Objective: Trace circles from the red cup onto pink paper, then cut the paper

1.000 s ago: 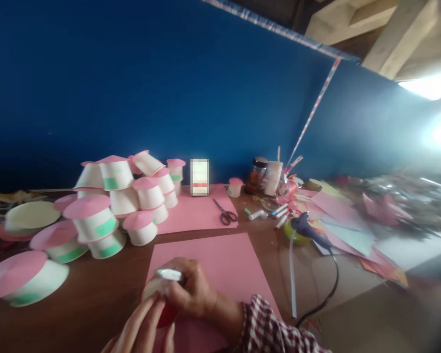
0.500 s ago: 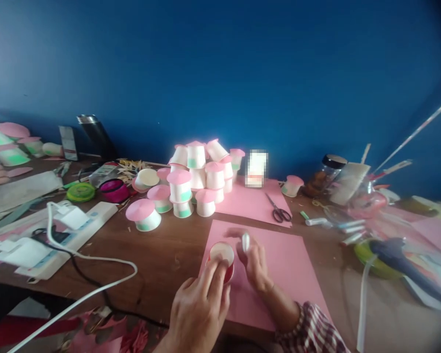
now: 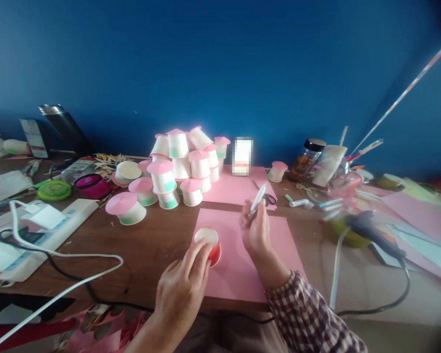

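My left hand point(image 3: 182, 287) has its fingers closed on the near rim of a small red paper cup point(image 3: 216, 254) with a pale inside. That cup stands on a sheet of pink paper point(image 3: 250, 274) at the front of the table. Above the same sheet, my right hand point(image 3: 259, 235) grips a white pen point(image 3: 257, 198), slanted with one end up; its fingers are partly hidden. Just behind the pen lie black-handled scissors point(image 3: 270, 199) on a second pink sheet point(image 3: 228, 189). To the left, several white cups with pink paper tops point(image 3: 163, 176) are stacked.
A white power strip point(image 3: 71, 218) with plugs and looping cables lies on the left. A dark glue gun point(image 3: 367, 230) with a cord is at right, near scattered markers point(image 3: 301, 202). Behind them stand a lidded jar point(image 3: 306, 159) and nested white cups point(image 3: 329, 166).
The view has turned a little to the right, shifting everything leftward. My right hand has risen away from the cup, bringing the pen upright in view. My left hand still holds the cup.
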The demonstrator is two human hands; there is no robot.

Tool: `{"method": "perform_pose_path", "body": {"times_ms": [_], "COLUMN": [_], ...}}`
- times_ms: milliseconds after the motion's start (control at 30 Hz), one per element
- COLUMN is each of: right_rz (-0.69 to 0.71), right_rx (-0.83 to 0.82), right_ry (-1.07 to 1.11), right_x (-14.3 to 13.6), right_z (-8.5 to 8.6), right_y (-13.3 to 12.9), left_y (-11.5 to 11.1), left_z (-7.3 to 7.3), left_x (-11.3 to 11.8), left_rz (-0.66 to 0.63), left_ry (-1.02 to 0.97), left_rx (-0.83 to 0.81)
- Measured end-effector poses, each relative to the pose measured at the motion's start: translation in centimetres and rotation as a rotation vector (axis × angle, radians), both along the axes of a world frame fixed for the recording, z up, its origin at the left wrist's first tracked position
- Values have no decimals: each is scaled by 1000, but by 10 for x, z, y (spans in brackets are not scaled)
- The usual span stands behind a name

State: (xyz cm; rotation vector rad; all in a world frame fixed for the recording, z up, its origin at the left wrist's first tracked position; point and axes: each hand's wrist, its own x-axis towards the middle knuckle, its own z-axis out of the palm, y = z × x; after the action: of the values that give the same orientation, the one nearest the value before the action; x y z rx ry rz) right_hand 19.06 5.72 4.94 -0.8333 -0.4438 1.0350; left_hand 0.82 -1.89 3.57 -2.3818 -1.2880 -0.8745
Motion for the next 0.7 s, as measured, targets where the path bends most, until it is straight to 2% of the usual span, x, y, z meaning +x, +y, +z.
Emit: {"method": "perform_pose_path", "body": {"times_ms": [200,400,533,700], "right_rz": [19,21,-11,-32], "right_rx": [61,105,49,-50], "right_ry": [49,165,147,61], "right_x": [12,22,25,29], "right_z": [23,47,44,28], "right_y": [-8,-36,-56,-75], "left_y": [-1,1,0,0], "left_z": [3,4,4,5], "left_x": [1,3,3,3], "left_rz": [9,-13,-3,-2], "left_ry": [27,-7,-14,-14], "left_rx": [0,58,43,34]}}
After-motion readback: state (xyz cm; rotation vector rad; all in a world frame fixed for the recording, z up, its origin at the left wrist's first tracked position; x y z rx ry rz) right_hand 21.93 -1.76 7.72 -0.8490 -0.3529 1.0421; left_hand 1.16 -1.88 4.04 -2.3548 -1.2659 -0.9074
